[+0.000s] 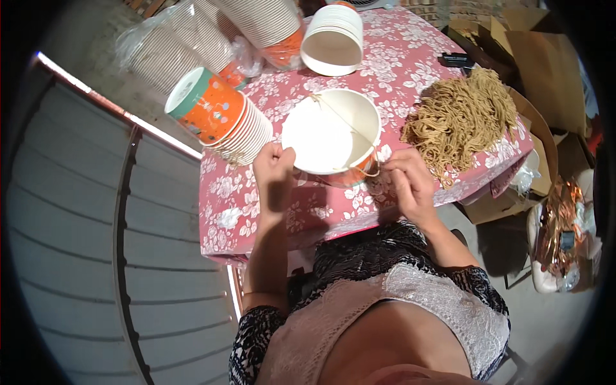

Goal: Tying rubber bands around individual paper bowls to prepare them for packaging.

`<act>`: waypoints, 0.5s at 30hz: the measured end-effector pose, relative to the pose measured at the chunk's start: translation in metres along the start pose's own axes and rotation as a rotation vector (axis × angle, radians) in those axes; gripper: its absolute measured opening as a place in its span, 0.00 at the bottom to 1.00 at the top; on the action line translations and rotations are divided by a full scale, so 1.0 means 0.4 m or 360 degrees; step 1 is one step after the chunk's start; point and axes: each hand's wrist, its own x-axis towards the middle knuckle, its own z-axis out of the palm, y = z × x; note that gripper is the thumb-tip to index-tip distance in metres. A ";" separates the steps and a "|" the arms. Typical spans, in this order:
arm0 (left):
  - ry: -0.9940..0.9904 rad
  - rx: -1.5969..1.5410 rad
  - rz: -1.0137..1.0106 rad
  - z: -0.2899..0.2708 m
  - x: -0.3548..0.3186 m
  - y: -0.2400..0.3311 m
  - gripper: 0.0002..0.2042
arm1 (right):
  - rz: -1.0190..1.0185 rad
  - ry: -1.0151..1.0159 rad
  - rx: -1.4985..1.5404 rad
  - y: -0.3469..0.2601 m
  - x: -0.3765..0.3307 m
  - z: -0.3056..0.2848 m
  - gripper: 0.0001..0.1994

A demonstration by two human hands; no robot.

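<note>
A round paper bucket (330,131), white inside with an orange outer wall, stands open end up near the front of the table. A thin tan cord (346,120) runs across its mouth from the far rim to the right side, where it hangs out in a small loop. My left hand (274,172) is closed at the bucket's left rim; its fingertips are partly hidden. At the right side, my right hand (410,183) is closed, thumb and fingers pinching the cord by the bucket wall. A heap of cut tan cords (462,119) lies to the right.
Nested paper buckets (221,115) lie on their side at the left. More bucket stacks (192,42), some in clear plastic, and a white stack (332,42) stand behind. A small black object (455,60) lies far right. Cardboard boxes (545,70) stand beyond the flowered pink tablecloth (224,218).
</note>
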 end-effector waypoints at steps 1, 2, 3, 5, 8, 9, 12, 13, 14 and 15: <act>0.0147 0.0089 0.0207 -0.015 -0.001 -0.001 0.08 | -0.0015 0.0047 -0.0009 -0.001 0.002 -0.005 0.06; 0.0293 0.0181 0.0414 -0.033 -0.002 -0.006 0.08 | 0.0006 0.0072 -0.0004 -0.001 0.000 -0.010 0.05; 0.0359 0.0097 0.0673 -0.074 -0.012 -0.006 0.07 | 0.0028 0.0097 0.0002 0.000 -0.003 -0.013 0.05; 0.0533 0.0760 0.1152 -0.099 -0.065 0.095 0.07 | 0.0173 0.0150 0.0034 0.029 -0.019 -0.035 0.06; 0.0899 0.1332 0.1277 -0.165 -0.145 0.205 0.04 | 0.0278 0.0241 0.0140 0.048 -0.026 -0.063 0.07; 0.1066 0.1554 0.1332 -0.186 -0.156 0.231 0.03 | 0.0274 0.0282 0.0151 0.057 -0.030 -0.070 0.07; 0.1472 0.2344 0.1607 -0.267 -0.124 0.299 0.05 | 0.0379 0.0294 0.0269 0.076 -0.041 -0.068 0.07; 0.1556 0.2424 0.1538 -0.290 -0.090 0.307 0.06 | 0.0379 0.0294 0.0260 0.090 -0.048 -0.066 0.07; 0.1660 0.2520 0.1463 -0.318 -0.064 0.325 0.08 | 0.0440 0.0270 0.0275 0.095 -0.056 -0.062 0.07; 0.1652 0.2645 0.1395 -0.361 -0.023 0.334 0.10 | 0.0433 0.0271 0.0291 0.092 -0.057 -0.058 0.07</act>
